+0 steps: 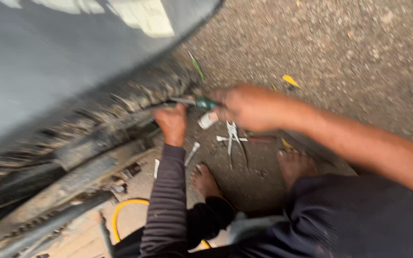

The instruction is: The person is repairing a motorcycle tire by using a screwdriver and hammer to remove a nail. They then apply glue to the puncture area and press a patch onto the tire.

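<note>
Head view: the tyre (135, 95) is gripped by the left hand (170, 123), fingers closed on its tread; the green-handled tool (199, 102) is clasped in the right hand (244, 107) and should be kept steady against the tyre; pliers (232, 135) and a yellow hose (123, 210) lie on the ground by the bare feet.

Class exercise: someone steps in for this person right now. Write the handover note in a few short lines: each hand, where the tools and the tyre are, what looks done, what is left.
Left hand: gripping the lower edge of the tyre, fingers closed on it.
Right hand: closed on a green-handled tool, its tip at the tyre.
On the ground by the bare feet: pliers, a small metal tool, a yellow hose.
Done: blur hides it.
Left: tool not yet drawn out; tools lie scattered.
</note>
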